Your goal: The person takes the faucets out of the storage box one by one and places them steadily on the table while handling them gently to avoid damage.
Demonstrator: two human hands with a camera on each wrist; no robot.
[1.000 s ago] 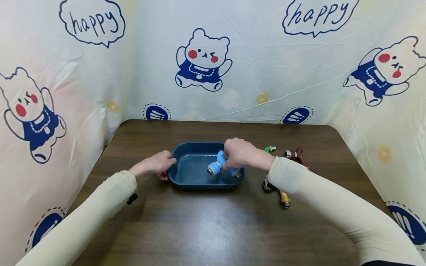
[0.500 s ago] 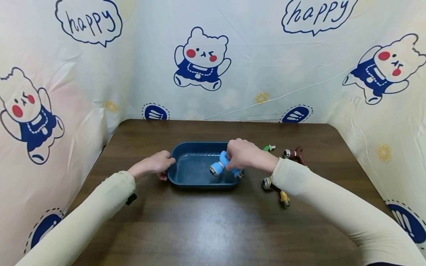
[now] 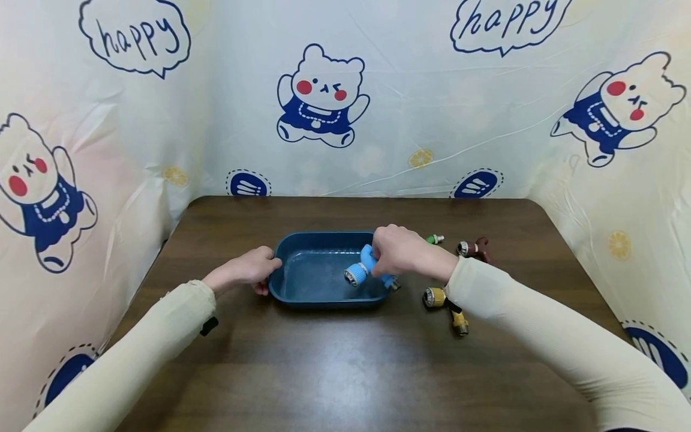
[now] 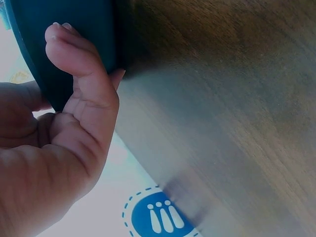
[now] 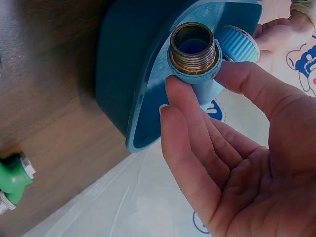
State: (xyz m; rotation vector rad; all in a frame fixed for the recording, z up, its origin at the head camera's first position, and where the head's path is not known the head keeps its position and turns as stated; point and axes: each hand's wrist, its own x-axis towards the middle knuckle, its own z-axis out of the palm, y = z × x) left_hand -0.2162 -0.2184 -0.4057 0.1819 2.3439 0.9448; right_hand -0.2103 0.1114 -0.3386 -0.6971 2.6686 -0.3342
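My left hand (image 3: 252, 266) grips the left end of a dark blue plastic basin (image 3: 315, 273). In the left wrist view its fingers and thumb sit on either side of the basin wall (image 4: 96, 37). Over the basin's right end, my right hand (image 3: 403, 251) pinches a light blue hose nozzle (image 3: 356, 274), ribbed head tilted down to the left. The right wrist view shows the nozzle's threaded brass inlet (image 5: 200, 61) between thumb and fingers. Part of its body is hidden behind the hand.
Right of the basin lie a yellow-and-black nozzle (image 3: 460, 323), a dark red nozzle (image 3: 474, 249) and a green fitting (image 3: 433, 239), partly hidden by the right arm. All rest on a brown wooden table (image 3: 324, 360) enclosed by printed curtains.
My right hand has shifted slightly to the right with the blue nozzle, relative to the basin. My left hand keeps its grip on the basin. The head view has turned a little.
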